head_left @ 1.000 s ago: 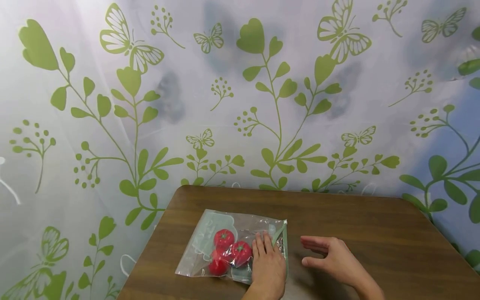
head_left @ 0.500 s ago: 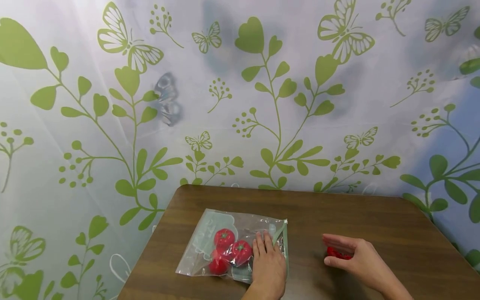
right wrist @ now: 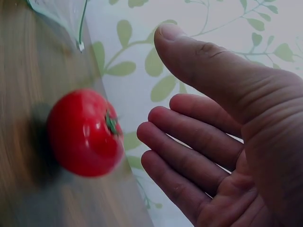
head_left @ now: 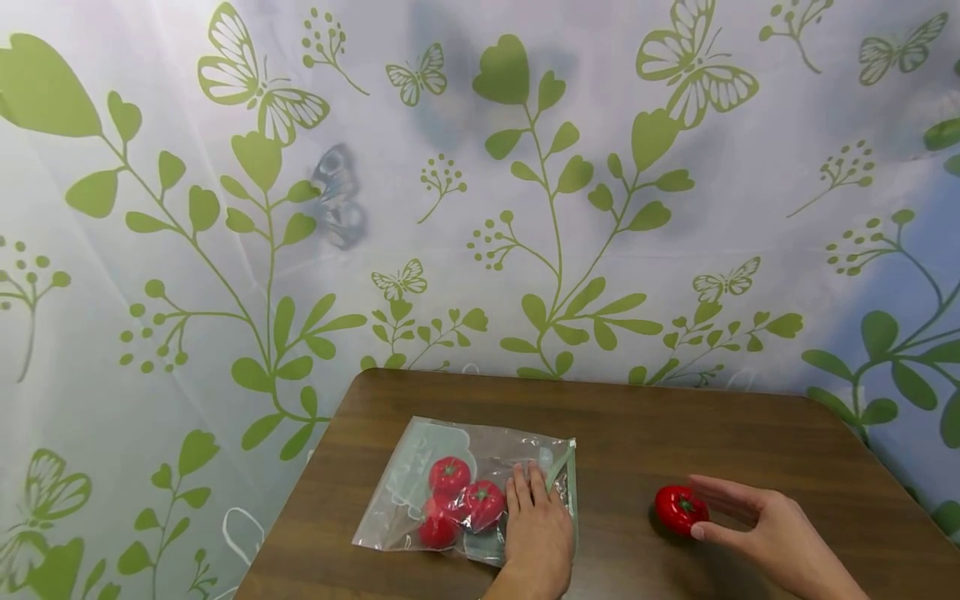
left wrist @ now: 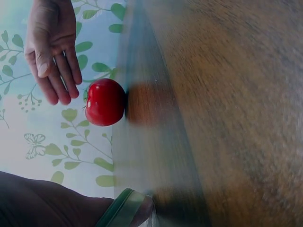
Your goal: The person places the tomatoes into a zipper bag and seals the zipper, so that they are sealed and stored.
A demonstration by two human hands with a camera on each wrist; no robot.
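A clear zip bag (head_left: 390, 508) lies flat with several red plastic-looking tomatoes (head_left: 450, 477) inside, their tops green. My left hand (head_left: 536, 533) rests on the bag's right part, fingers straight and spread over the film. In the left wrist view, part of that hand (left wrist: 57, 201) touches the bag's green edge strip (left wrist: 124, 210). Another tomato (head_left: 681, 510) sits on the bare wood, right of the bag. My right hand (head_left: 765, 529) is just right of it, thumb and fingers parted. The right wrist view shows a gap between these fingers (right wrist: 189, 156) and the tomato.
Brown wooden table (head_left: 622, 417) under everything, its rounded far edge close to a hanging cloth (head_left: 420, 217) printed with green leaves and butterflies. Inside the bag, a pale green printed patch (head_left: 431, 454) shows near its left end.
My right hand has moved right, and a tomato first hidden from view has come to stand on the table, apart from the fingers. The left hand and bag have stayed in place.
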